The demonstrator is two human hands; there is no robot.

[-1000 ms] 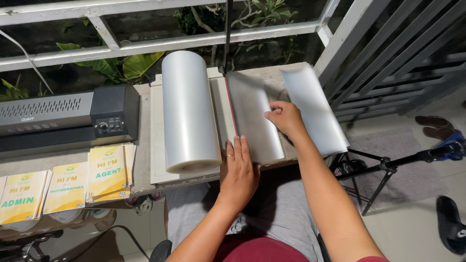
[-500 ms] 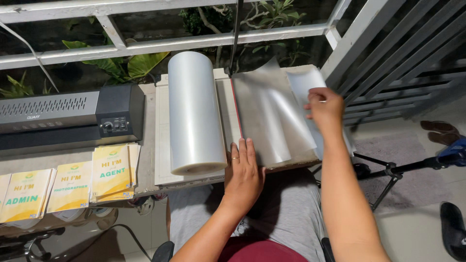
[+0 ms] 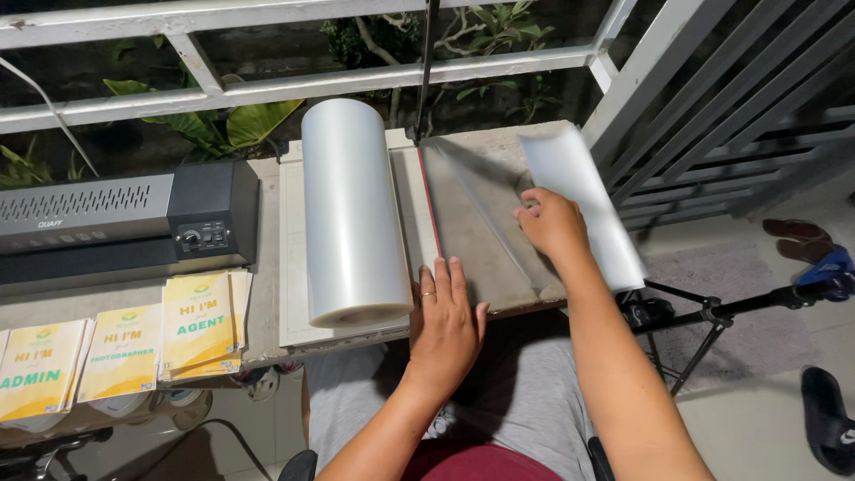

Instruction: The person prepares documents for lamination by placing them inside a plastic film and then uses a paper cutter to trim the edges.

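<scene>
1. Left hand (image 3: 443, 325) lies flat, fingers spread, on the trimmer board (image 3: 472, 240) at the tabletop's near edge.
2. Right hand (image 3: 552, 224) pinches the clear film sheet (image 3: 579, 200), its grip closed, near the right edge.
3. Film roll (image 3: 352, 209) sits just left of the left hand.

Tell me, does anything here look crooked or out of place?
Mildly. The clear film sheet under the right hand lies askew, its far end overhanging the board's right edge. The film roll lies straight, and the yellow cards are stacked tidily.
</scene>
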